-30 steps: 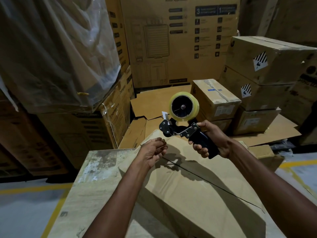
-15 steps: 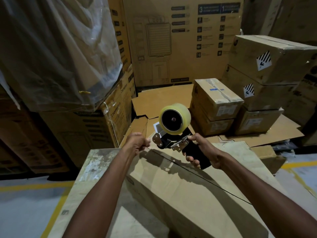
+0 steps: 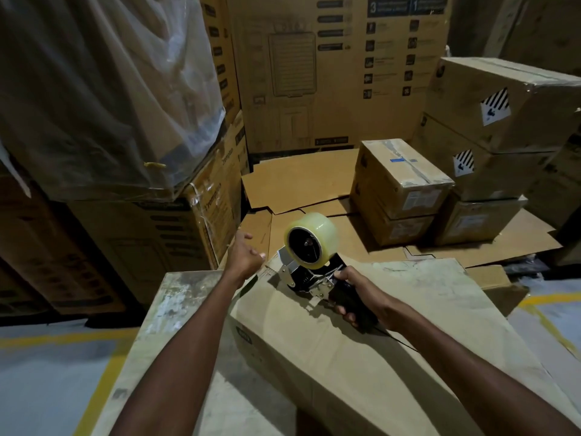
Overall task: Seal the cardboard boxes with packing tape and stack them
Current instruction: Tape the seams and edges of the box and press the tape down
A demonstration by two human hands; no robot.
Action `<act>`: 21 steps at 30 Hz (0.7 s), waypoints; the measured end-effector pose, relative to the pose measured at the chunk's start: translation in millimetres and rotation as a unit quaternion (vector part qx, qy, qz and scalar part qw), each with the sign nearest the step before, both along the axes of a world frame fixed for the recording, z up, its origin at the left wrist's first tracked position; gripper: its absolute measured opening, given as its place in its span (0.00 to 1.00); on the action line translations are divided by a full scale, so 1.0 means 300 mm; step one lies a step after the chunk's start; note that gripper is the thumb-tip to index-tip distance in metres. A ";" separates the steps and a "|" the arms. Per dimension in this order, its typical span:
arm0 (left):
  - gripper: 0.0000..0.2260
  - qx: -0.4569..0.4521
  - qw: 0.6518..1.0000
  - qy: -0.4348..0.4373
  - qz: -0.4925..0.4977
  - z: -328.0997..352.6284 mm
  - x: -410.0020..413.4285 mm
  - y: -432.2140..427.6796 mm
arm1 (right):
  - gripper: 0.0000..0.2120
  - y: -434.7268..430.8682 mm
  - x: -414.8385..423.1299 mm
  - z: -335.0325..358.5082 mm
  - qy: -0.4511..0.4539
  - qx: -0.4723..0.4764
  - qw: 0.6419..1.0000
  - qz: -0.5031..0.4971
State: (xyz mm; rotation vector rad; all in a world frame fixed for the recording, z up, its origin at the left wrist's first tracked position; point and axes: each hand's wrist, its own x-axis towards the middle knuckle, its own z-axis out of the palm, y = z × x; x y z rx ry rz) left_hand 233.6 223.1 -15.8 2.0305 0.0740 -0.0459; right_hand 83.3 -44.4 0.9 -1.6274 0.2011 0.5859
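Note:
A large brown cardboard box [image 3: 345,347] lies on a worn pale surface [image 3: 176,309] in front of me, its top seam running diagonally. My right hand [image 3: 356,295] grips the black handle of a tape dispenser [image 3: 306,276]. The dispenser carries a clear tape roll [image 3: 312,243], and its front end sits on the box's far corner. My left hand [image 3: 245,258] hovers just left of the dispenser, past the box's far edge. Its fingers look loosely extended, and I see nothing in them.
Two small taped boxes [image 3: 402,184] are stacked at the right, with bigger labelled boxes [image 3: 503,102] behind them. Flattened cardboard [image 3: 298,180] covers the floor ahead. A plastic-wrapped stack [image 3: 103,89] towers at the left. Yellow lines [image 3: 103,366] mark the grey floor.
The dispenser has come down from the air onto the box's far corner. My left hand has moved from the box top out past the far edge and no longer pinches the tape end.

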 end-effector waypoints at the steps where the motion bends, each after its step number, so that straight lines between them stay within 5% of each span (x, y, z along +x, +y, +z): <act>1: 0.25 0.005 1.000 -0.001 -0.004 -0.006 0.005 -0.001 | 0.30 0.005 0.001 -0.008 0.003 -0.002 1.000 -0.005; 21: 0.26 0.011 0.995 0.079 -0.065 -0.107 0.080 0.022 | 0.30 0.025 0.021 0.001 0.033 -0.011 0.999 0.001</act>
